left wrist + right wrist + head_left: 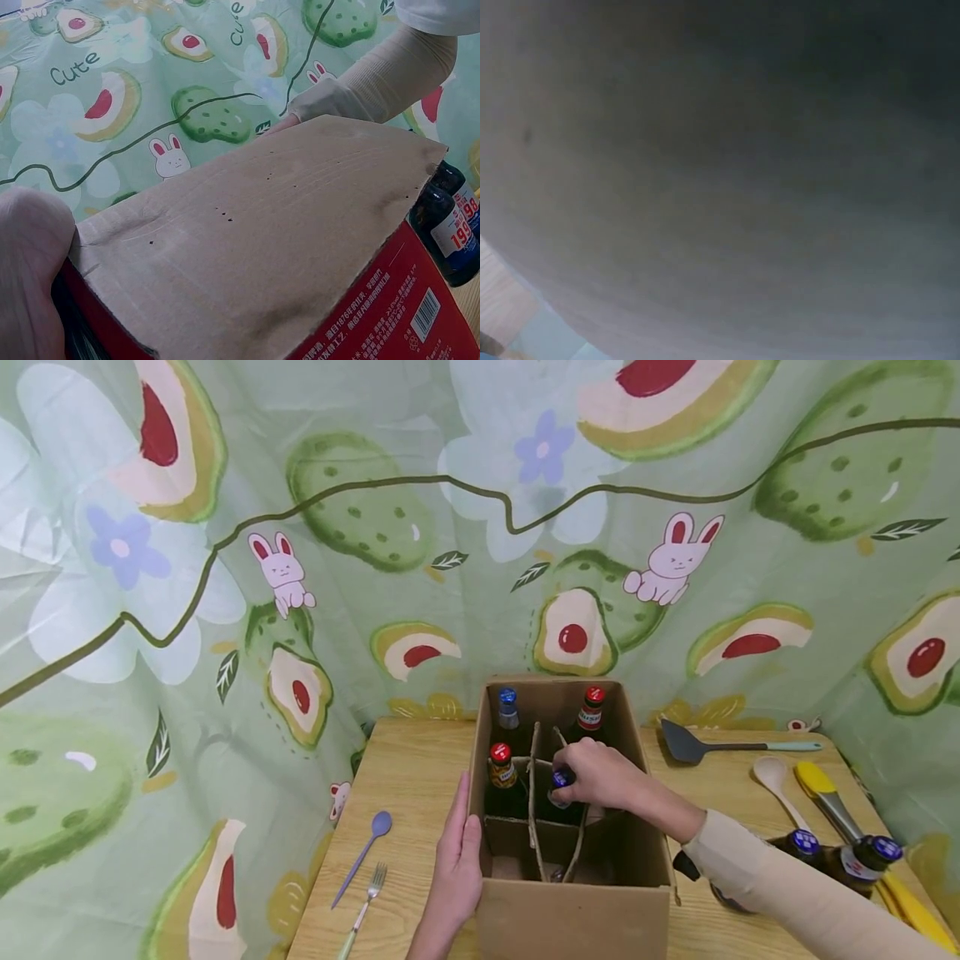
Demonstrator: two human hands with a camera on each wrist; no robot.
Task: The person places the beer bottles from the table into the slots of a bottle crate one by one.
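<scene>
Cardboard box [570, 910] with inner dividers stands on a wooden table [408, 777]. Inside, the right hand [603, 774] curls its fingers round a blue-capped bottle [561, 779] in the middle right compartment (three other bottles fill cells nearby). The left hand [456, 860] lies flat against the box's left wall, fingers straight and pressed together.

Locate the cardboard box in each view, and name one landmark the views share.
Head: cardboard box at bottom centre on the table, open-topped, bottles inside.
Left wrist: its outer wall fills the lower frame.
Right wrist: blurred brown surface only; cannot tell.
Shared landmark: the beige sleeve reaching over the box.
</scene>
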